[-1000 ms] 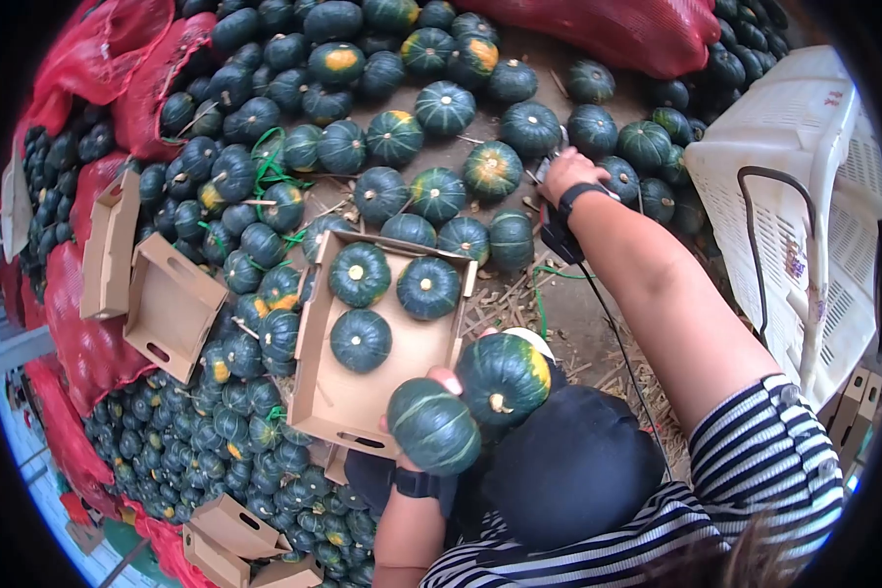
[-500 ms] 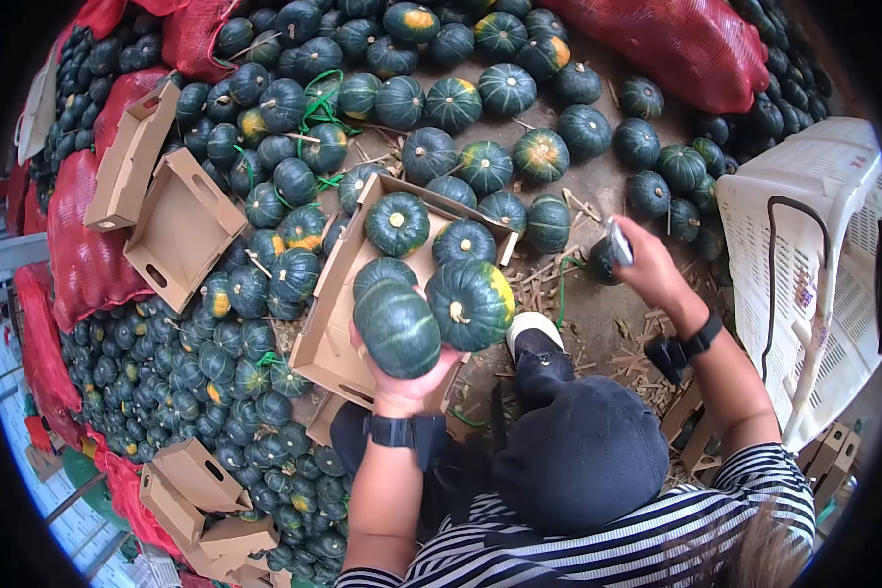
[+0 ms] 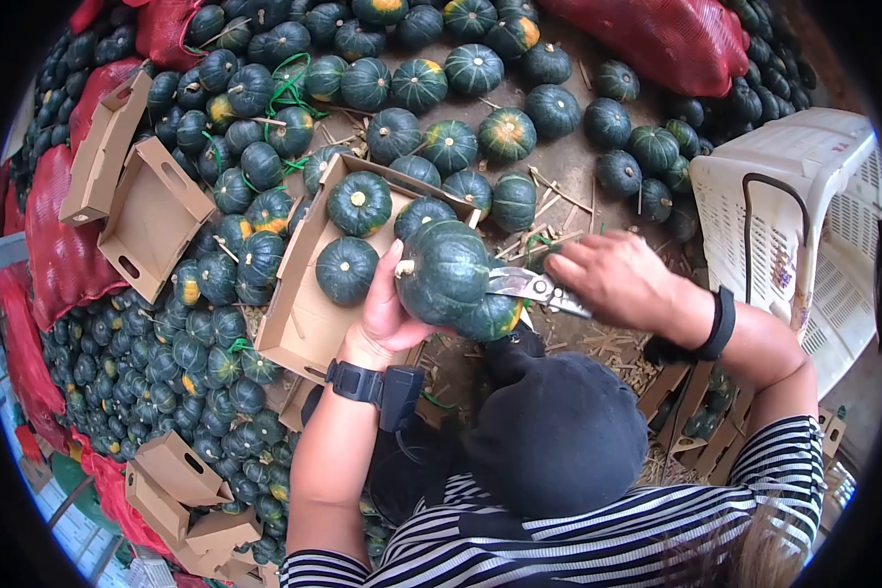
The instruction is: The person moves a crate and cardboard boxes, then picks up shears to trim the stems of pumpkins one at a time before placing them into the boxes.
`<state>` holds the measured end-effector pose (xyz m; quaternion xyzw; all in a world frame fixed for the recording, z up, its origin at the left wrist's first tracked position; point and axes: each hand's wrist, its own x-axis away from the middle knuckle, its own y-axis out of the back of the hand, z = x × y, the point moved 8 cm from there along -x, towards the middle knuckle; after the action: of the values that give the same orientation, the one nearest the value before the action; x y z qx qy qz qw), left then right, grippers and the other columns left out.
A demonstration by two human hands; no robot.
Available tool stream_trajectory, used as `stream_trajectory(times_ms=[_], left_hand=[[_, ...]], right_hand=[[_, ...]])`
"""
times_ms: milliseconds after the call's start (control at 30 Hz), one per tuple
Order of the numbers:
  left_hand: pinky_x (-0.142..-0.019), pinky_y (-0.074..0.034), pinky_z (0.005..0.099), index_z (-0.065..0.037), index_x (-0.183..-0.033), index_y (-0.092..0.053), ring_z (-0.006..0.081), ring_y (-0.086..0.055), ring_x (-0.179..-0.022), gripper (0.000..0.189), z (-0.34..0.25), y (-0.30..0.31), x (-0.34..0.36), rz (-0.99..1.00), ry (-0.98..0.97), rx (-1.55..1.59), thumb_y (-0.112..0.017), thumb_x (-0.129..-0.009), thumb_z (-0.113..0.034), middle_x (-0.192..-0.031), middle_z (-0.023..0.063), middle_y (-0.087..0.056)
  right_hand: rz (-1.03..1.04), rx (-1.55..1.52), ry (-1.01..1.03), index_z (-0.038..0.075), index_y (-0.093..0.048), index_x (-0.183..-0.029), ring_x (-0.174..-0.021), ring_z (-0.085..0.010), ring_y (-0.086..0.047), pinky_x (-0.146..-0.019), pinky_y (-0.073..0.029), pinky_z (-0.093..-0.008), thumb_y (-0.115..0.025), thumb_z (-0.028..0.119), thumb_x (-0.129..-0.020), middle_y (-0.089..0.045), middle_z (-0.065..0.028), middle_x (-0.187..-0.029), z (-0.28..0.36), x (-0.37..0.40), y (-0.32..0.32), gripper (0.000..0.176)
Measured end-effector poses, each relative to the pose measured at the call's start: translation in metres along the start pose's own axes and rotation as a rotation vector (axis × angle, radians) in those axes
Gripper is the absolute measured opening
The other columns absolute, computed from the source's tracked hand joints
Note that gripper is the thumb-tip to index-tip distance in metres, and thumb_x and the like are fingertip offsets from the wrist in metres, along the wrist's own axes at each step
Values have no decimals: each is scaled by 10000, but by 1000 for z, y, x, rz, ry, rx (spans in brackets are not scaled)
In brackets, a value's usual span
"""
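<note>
Left hand (image 3: 382,316) cupped around squash (image 3: 443,272), right hand (image 3: 617,279) gripping shears (image 3: 531,286) against it

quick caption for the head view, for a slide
Left hand holds a green squash by a cardboard box while the right hand holds shears beside it.

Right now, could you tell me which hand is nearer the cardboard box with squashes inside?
Left. The left hand is over the box edge, gripping a squash; the right hand, holding shears, is farther right.

Single head-worn fisheye view, steeply downward, close above the work.
</note>
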<state>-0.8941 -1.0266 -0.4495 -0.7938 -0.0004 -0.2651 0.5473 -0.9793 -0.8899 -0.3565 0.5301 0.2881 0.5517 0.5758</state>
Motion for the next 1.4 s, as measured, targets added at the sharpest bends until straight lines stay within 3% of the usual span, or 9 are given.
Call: stream_trajectory(times_ms=[200,400,600,767,800,867,1067,1233,1400], left_hand=[[-921,-458,512,-123,-1330,-430,319,-555,-1107,736,15,12,4,52,-96,-13,-428,-826,-660,-1262,122,-531],[-980,-414,479,-109,-1315,-470,300,-542,-1140,733,2,14,48,111,-245,396,-469,-816,-645,-1279,130,-536],[-997,-384,452,-120,-1317,-461,259,-505,-1177,671,-18,41,161,163,-626,347,-493,-839,-589,-1297,97,-520],[-1006,-305,598,-164,-1365,-405,342,-426,-1252,781,26,119,350,-198,-982,365,-490,-773,-665,-1364,113,-452],[-995,-259,660,-152,-1365,-405,370,-386,-1276,794,40,123,400,-724,-1070,172,-492,-765,-664,-1374,124,-438],[-1014,-199,676,-125,-1370,-391,395,-348,-1293,805,91,163,471,-667,-1185,421,-480,-771,-654,-1390,136,-413],[-996,-369,445,-153,-1173,-536,242,-515,-1138,509,277,239,638,-1517,-1555,747,-636,-791,-475,-1182,44,-582],[-1016,-354,541,-105,-1227,-481,291,-514,-1152,466,172,208,565,-1161,-1607,601,-622,-849,-336,-1220,81,-554],[-983,-360,522,-121,-1290,-456,272,-504,-1175,482,4,137,405,-642,-1293,389,-471,-922,-432,-1281,86,-524]], right_hand=[[4,-637,-370,31,-486,-966,-764,-345,-617,-684,-504,-414,-629,145,-727,-603,-148,-862,-8,14,-24,301],[-231,-988,-628,40,-439,-1243,-947,-138,-523,-806,-465,-289,-713,54,-733,-528,-54,-1042,-42,31,-36,578],[-261,-1106,-390,30,-436,-1247,-883,-116,-464,-801,-400,-250,-638,10,-757,-479,-13,-972,-16,-26,-15,530],[-172,-744,-70,-9,-406,-1289,-901,-161,-462,-856,-385,-286,-595,-33,-679,-488,-56,-985,1,-68,21,640],[-136,-694,-21,-2,-400,-1300,-913,-175,-466,-868,-383,-291,-597,-13,-680,-485,-60,-978,7,-75,27,650],[-146,-563,24,5,-389,-1316,-918,-195,-471,-878,-383,-303,-604,2,-680,-502,-83,-1029,17,-87,36,671],[-156,-233,226,-2,-365,-1343,-1121,-297,-501,-986,-365,-370,-619,-25,-693,-498,-164,-1256,54,-119,48,698],[-182,-155,350,-10,-514,-1131,-945,-393,-575,-819,-463,-395,-626,-23,-684,-582,-213,-1013,149,-154,71,461],[-247,-1,654,20,-540,-1069,-889,-336,-551,-796,-445,-409,-678,53,-621,-562,-145,-920,251,-161,89,470]])
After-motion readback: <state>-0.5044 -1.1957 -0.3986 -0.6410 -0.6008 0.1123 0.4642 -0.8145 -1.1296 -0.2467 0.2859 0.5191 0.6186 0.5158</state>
